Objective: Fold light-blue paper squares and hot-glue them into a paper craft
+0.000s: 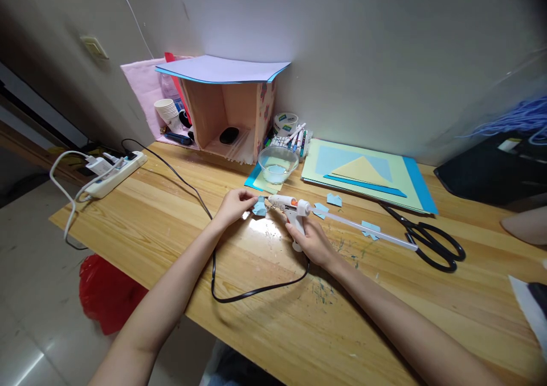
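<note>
My right hand (314, 242) is wrapped round the handle of a white hot glue gun (285, 204), its nozzle pointing left. A long clear glue stick (363, 226) sticks out of the gun's back end. Between the fingertips of my left hand (235, 206) is a small light-blue paper piece (259, 207), right by the nozzle. Whether nozzle and paper touch I cannot tell. More cut light-blue paper pieces (334, 199) lie to the right, some partly behind the glue stick. The gun's black cord (256, 291) loops over the wooden table (171, 226).
Black scissors (431, 240) lie at the right, near stacked coloured paper (410, 189). Behind my hands stand a clear plastic bowl (278, 166), markers (299, 139) and an open cardboard box (231, 109). A power strip (115, 175) sits far left. Another person's arm (525, 226) rests at the right edge.
</note>
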A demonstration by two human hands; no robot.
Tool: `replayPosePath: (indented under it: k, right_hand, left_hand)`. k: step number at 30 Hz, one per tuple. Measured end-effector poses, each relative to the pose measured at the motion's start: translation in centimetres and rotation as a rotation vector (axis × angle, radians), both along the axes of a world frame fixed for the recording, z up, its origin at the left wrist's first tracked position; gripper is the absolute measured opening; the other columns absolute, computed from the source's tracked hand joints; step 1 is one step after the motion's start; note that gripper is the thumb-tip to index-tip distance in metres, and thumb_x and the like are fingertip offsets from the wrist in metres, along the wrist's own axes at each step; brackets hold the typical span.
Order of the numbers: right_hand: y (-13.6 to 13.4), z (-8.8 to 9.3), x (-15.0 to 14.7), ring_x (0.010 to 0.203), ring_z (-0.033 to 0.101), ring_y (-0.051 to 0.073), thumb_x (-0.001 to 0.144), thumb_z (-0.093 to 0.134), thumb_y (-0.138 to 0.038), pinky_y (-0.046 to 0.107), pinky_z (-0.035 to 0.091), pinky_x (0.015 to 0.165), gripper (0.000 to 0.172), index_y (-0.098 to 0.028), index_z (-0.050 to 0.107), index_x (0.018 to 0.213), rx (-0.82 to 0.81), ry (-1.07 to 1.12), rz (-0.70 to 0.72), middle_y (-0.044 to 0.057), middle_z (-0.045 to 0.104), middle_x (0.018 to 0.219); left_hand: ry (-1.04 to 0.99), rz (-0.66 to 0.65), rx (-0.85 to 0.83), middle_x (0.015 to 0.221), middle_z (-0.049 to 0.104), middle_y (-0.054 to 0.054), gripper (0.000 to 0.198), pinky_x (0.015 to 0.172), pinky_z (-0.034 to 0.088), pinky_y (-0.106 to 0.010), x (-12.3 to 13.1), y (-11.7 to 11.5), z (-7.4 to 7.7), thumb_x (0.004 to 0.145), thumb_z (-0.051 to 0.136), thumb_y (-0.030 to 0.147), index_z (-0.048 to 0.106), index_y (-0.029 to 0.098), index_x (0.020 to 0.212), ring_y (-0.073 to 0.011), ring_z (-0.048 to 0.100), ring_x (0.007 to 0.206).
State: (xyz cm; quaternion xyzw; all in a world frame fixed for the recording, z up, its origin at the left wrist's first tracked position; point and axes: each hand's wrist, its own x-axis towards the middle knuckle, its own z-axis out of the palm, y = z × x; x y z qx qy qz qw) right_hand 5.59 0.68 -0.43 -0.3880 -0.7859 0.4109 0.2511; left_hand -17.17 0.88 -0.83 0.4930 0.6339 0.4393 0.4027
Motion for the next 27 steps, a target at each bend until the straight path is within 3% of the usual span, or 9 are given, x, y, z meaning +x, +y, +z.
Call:
replayPosePath:
  k: [10,13,16,19,22,24,27]
  right_hand:
    - [0.1,-0.7,-0.1,0.090,0.059,0.024,0.086,0.043,-0.036,0.034,0.043,0.081,0.030,-0.016,0.059,0.101,-0.007,0.018,-0.024,0.007,0.066,0.097]
    - [0.5,-0.7,-0.3,0.085,0.059,0.023,0.085,0.044,-0.041,0.033,0.044,0.076,0.032,-0.017,0.058,0.100,-0.017,0.040,-0.089,0.006,0.065,0.093]
    - [1.2,-0.2,-1.5,0.076,0.058,0.021,0.085,0.043,-0.043,0.031,0.044,0.070,0.033,-0.017,0.058,0.098,-0.009,0.068,-0.112,0.005,0.063,0.084]
    - [2.4,0.4,-4.7,0.077,0.058,0.020,0.085,0.042,-0.040,0.031,0.043,0.071,0.030,-0.017,0.059,0.094,0.074,0.124,0.000,0.005,0.063,0.086]
    - [4.0,0.5,-9.6,0.073,0.057,0.020,0.083,0.045,-0.039,0.031,0.043,0.068,0.028,-0.016,0.057,0.094,0.141,0.128,-0.016,0.006,0.063,0.084]
    - [5.0,0.5,-12.9,0.076,0.057,0.021,0.083,0.044,-0.036,0.032,0.044,0.070,0.026,-0.017,0.056,0.096,0.168,0.083,0.014,0.006,0.063,0.085]
    - [6.0,0.7,-16.5,0.082,0.058,0.021,0.083,0.043,-0.031,0.032,0.043,0.074,0.024,-0.018,0.054,0.101,0.204,0.035,0.037,0.007,0.063,0.092]
  left_hand:
    - [-0.008,-0.014,-0.027,0.066,0.064,-0.005,0.026,0.056,0.044,-0.024,-0.2,-0.1,0.7,0.064,0.067,0.034,0.066,0.010,0.073,-0.0119,0.056,0.057]
    - [-0.061,0.003,-0.049,0.066,0.063,-0.004,0.028,0.056,0.045,-0.023,-0.8,-0.7,2.4,0.063,0.069,0.035,0.066,0.010,0.074,-0.0114,0.055,0.057]
    - [-0.069,0.044,0.008,0.067,0.064,-0.003,0.028,0.057,0.045,-0.022,-1.7,-2.8,5.6,0.062,0.071,0.035,0.067,0.011,0.076,-0.0110,0.056,0.060]
    - [-0.076,0.059,0.050,0.067,0.064,-0.002,0.025,0.054,0.044,-0.020,-1.9,-6.2,9.1,0.065,0.071,0.034,0.067,0.014,0.077,-0.0103,0.056,0.059]
    - [-0.112,0.062,0.098,0.065,0.063,0.000,0.020,0.054,0.044,-0.018,-0.8,-9.4,11.6,0.067,0.070,0.032,0.067,0.015,0.077,-0.0092,0.055,0.059]
    - [-0.172,0.052,0.098,0.064,0.062,0.000,0.018,0.054,0.044,-0.018,0.8,-10.8,12.5,0.068,0.070,0.031,0.066,0.014,0.074,-0.0084,0.054,0.057]
    - [-0.274,0.006,0.083,0.065,0.063,-0.001,0.019,0.054,0.045,-0.019,3.5,-11.5,12.4,0.068,0.071,0.030,0.066,0.013,0.074,-0.0088,0.055,0.058]
